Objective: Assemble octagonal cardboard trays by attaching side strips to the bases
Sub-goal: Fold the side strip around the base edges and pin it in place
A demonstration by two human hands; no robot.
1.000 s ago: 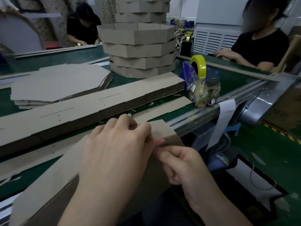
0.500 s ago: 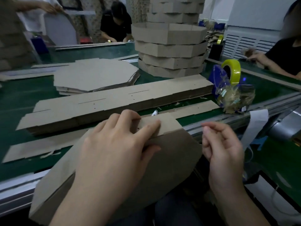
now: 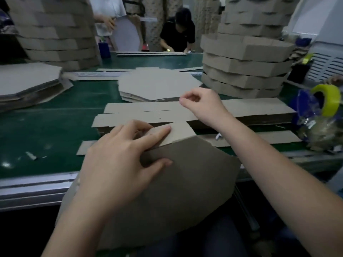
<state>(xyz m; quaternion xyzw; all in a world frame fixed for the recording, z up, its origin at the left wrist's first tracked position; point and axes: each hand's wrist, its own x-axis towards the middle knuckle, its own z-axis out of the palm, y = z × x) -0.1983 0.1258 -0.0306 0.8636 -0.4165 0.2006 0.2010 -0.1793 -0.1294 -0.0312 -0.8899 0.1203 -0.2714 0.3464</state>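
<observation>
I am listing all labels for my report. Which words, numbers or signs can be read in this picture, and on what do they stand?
No text can be read.
Bag: a small printed patch, too blurred to read.
Strips: only slits and dots, no print.

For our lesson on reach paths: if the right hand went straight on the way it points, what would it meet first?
Probably the stack of flat octagonal bases beyond the right hand; depth is unclear.

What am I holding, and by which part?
Left hand pinches the side strip against the tray base at its top edge. Right hand: fingertips meet; whether they hold anything cannot be told.
</observation>
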